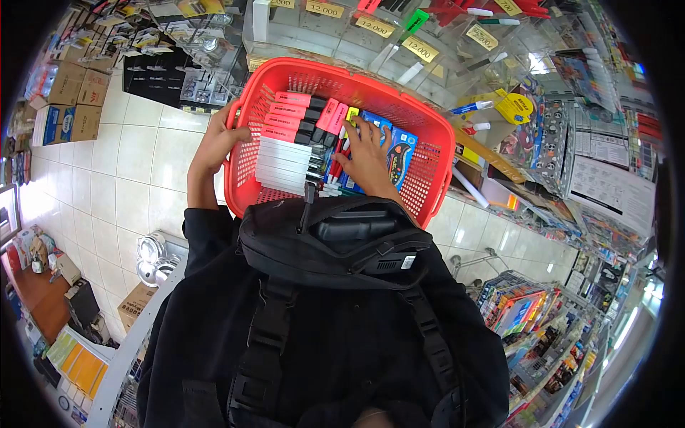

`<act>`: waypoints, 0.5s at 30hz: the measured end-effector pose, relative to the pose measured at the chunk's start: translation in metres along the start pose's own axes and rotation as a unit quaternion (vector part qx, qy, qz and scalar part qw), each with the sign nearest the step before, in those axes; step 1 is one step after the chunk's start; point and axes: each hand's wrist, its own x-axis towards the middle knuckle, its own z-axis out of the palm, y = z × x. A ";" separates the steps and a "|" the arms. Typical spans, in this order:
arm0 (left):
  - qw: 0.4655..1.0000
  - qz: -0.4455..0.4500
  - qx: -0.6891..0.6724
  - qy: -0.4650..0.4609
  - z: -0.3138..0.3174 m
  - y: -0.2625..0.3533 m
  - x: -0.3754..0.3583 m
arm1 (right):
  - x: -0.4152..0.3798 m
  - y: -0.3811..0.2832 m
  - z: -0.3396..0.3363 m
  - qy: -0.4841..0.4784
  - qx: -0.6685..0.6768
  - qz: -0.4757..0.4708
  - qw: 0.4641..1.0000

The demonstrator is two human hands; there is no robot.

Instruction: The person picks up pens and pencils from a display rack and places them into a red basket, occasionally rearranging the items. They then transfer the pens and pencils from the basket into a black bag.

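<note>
A red plastic basket point(337, 70) is in front of my chest. My left hand point(216, 137) is closed on its left rim, thumb on the inner side. Inside are pink highlighters point(289, 114) stacked with black caps toward the middle, and white marker pens point(282, 164) in a row below them. More pink highlighters point(330, 118) stand next to a yellow highlighter point(352, 114). My right hand point(369, 160) reaches in over red pens point(335, 165) and blue boxes point(402, 153). Its fingers are spread and bent, near the yellow highlighter; their undersides are hidden.
Beyond the basket is a clear display rack point(307, 36) with price tags point(421, 48) and pens. Cardboard boxes point(89, 89) sit at far left on the tiled floor point(128, 185). Stocked shelves point(542, 321) run along the right. A black bag point(328, 242) hangs at my chest below the basket.
</note>
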 end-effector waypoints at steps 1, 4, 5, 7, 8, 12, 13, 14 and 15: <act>1.000 0.000 -0.001 -0.001 0.000 0.000 0.000 | 0.000 -0.001 -0.003 0.006 0.002 0.000 1.000; 1.000 0.001 0.002 0.002 -0.001 -0.002 0.000 | -0.001 0.002 -0.006 -0.030 0.013 0.038 0.999; 1.000 0.002 0.005 0.003 -0.001 -0.003 0.001 | 0.000 0.003 -0.005 -0.019 0.009 0.036 0.999; 1.000 0.003 0.000 0.001 -0.001 -0.001 0.000 | 0.000 0.005 -0.005 0.005 -0.001 0.034 0.999; 1.000 0.003 -0.003 -0.001 -0.001 -0.001 0.000 | 0.001 0.006 -0.006 0.007 0.000 0.037 0.999; 1.000 0.004 -0.002 -0.006 -0.001 -0.001 0.000 | 0.002 0.007 -0.009 -0.002 0.004 0.041 0.999; 1.000 0.004 -0.003 -0.006 -0.001 -0.001 0.000 | 0.002 0.007 -0.010 -0.007 0.004 0.040 0.999; 1.000 0.004 -0.004 -0.006 -0.001 -0.001 0.000 | 0.002 0.007 -0.009 -0.008 0.008 0.031 0.999; 1.000 0.005 -0.002 -0.005 -0.001 -0.001 0.000 | 0.001 0.008 -0.008 -0.009 0.012 0.022 1.000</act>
